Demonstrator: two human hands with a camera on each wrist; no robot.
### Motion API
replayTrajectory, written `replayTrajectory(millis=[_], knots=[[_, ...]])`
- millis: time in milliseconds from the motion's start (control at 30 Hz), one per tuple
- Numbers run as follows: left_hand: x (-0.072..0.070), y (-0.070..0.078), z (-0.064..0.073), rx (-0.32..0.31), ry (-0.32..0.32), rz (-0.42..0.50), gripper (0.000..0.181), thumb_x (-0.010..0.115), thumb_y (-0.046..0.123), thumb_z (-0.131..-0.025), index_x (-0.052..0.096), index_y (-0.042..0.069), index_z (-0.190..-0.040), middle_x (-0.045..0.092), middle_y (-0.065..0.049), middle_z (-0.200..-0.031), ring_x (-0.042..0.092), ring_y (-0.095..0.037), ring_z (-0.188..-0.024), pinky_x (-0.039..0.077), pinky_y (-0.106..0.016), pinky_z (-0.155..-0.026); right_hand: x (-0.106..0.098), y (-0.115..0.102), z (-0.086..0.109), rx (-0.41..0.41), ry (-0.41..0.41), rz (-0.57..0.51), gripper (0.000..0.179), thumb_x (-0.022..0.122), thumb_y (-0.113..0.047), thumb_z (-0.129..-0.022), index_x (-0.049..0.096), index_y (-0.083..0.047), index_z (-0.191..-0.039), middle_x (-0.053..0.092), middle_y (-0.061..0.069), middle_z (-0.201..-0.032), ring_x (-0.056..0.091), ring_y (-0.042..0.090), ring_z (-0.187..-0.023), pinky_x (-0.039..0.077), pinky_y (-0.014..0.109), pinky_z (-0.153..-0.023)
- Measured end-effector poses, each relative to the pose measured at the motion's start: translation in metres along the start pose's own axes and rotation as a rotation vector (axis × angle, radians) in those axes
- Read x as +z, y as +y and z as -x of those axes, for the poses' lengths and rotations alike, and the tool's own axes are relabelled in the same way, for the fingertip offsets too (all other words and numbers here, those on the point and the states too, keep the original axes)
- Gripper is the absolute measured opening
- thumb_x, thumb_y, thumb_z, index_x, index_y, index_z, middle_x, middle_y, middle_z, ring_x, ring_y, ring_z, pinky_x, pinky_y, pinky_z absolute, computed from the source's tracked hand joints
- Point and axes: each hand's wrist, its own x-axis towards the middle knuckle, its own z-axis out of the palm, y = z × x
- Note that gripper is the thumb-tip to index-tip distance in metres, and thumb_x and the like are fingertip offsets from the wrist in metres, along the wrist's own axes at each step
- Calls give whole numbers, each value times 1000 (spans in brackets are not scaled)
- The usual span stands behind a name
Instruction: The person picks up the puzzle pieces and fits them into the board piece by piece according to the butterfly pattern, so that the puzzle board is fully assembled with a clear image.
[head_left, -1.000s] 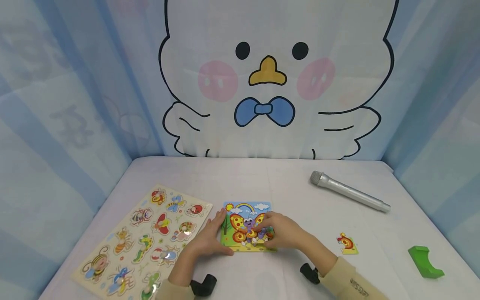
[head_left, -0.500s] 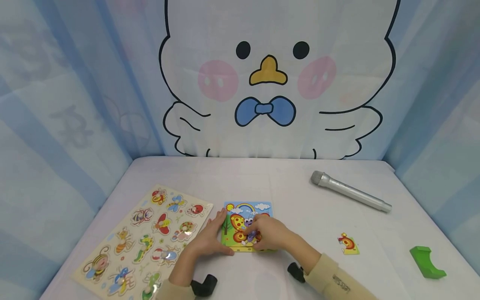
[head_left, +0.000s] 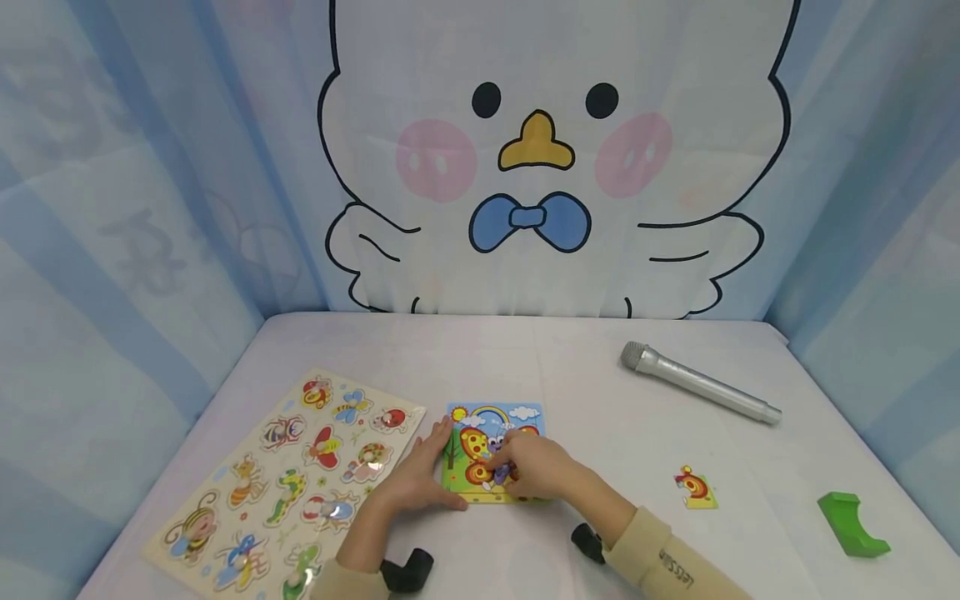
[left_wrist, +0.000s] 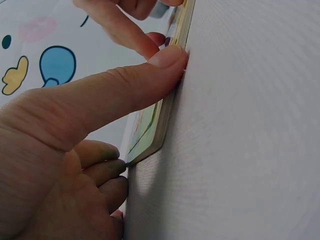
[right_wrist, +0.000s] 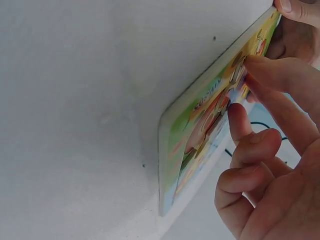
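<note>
A small square butterfly jigsaw puzzle point(head_left: 480, 412) lies flat on the white table. My left hand point(head_left: 420, 477) holds it at its near left corner, thumb against the near edge and fingers along the left side. In the left wrist view the thumb point(left_wrist: 125, 82) presses the board's edge. My right hand point(head_left: 542, 467) is over the right half, thumb and forefinger pinching a purple puzzle piece point(head_left: 501, 475) near the middle. That hand hides much of the right wing. In the right wrist view the other fingers point(right_wrist: 257, 147) are curled above the board. One loose puzzle piece point(head_left: 697, 489) with a red-orange swirl lies to the right.
A larger insect peg puzzle board point(head_left: 288, 483) lies at the left, beside my left forearm. A silver toy microphone point(head_left: 701, 383) lies at the back right. The green arch-shaped block point(head_left: 851, 525) is at the far right. Patterned curtains point(head_left: 525, 275) border the table.
My right hand has moved left over the puzzle, from its right edge to near the middle, and stays there. The left hand keeps its hold on the board.
</note>
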Motion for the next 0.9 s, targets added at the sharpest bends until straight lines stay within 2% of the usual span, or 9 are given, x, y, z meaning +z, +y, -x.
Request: replayTrajectory(millis=[100, 333, 533, 633, 800, 900], knots=[[0, 0, 0, 9, 0, -2, 113, 85, 25, -58, 17, 4, -146, 13, -17, -150, 7, -36, -137, 6, -51, -110, 0, 1, 0, -3, 1, -37, 33, 72, -11, -72, 72, -18, -103, 58, -4, -94, 47, 7, -75, 43, 22, -62], [0, -1, -1, 32, -5, -12, 113, 85, 26, -58, 16, 3, -146, 13, -16, -151, 8, -34, -138, 5, -50, -111, 0, 7, 1, -31, -11, -149, 37, 70, -6, -71, 70, -14, -108, 58, -2, -100, 50, 10, -87, 47, 28, -76], [0, -1, -1, 38, -11, -13, 115, 85, 27, -58, 16, 3, -145, 12, -16, -151, 9, -33, -138, 5, -50, -111, 0, 11, 4, -69, -5, -193, 38, 69, -6, -72, 68, -12, -110, 58, -2, -101, 51, 12, -91, 47, 30, -79], [1, -1, -1, 43, -6, -21, 114, 85, 27, -58, 16, 2, -145, 13, -16, -151, 9, -33, -138, 5, -49, -111, -2, 16, 6, -90, 10, -279, 38, 70, -7, -73, 68, -10, -110, 60, -1, -103, 52, 13, -94, 46, 30, -81], [1, 0, 0, 53, 9, -34, 114, 86, 24, -57, 17, 1, -145, 14, -16, -150, 10, -33, -137, 6, -48, -111, -5, 31, 14, -83, 49, -450, 37, 73, -8, -75, 66, -9, -111, 61, 3, -99, 50, 12, -69, 45, 22, -59], [2, 0, -1, 54, 12, -33, 114, 86, 23, -56, 17, 0, -144, 14, -17, -150, 10, -33, -137, 5, -48, -111, -8, 40, 21, -61, 84, -467, 37, 73, -10, -75, 65, -7, -111, 60, 5, -95, 44, 9, -58, 40, 19, -49]])
